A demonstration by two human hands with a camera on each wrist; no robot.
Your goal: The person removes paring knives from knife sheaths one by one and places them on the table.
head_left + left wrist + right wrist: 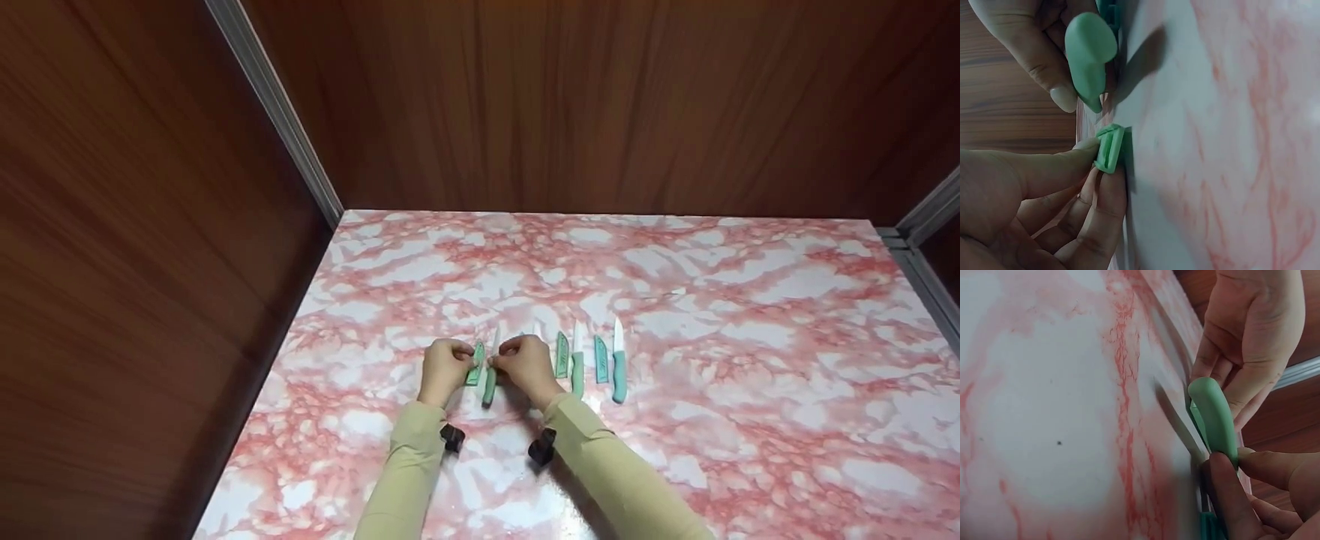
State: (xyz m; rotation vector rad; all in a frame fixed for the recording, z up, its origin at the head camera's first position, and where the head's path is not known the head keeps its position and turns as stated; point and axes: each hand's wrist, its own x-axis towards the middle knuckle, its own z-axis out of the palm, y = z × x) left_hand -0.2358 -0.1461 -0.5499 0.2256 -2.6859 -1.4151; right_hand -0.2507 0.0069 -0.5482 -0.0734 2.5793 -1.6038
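My left hand (444, 369) pinches a green knife sheath (1109, 149) between thumb and fingers, its slotted end showing in the left wrist view. Just to the right, my right hand (529, 366) pinches a green-handled paring knife (1213, 413) near the front of its handle. In the head view the knife's pale blade points away from me, beside the sheath and apart from it. The handle's rounded butt is toward me. Part of another pale blade (536, 328) shows beyond the right hand, which hides the rest.
Right of my hands lie a green sheath (562, 354), a light green knife (577, 373), a teal sheath (601, 360) and a teal knife (619, 375), side by side. The red-and-white marbled table (720, 435) meets brown wood-grain panels (525, 112) at the back and left.
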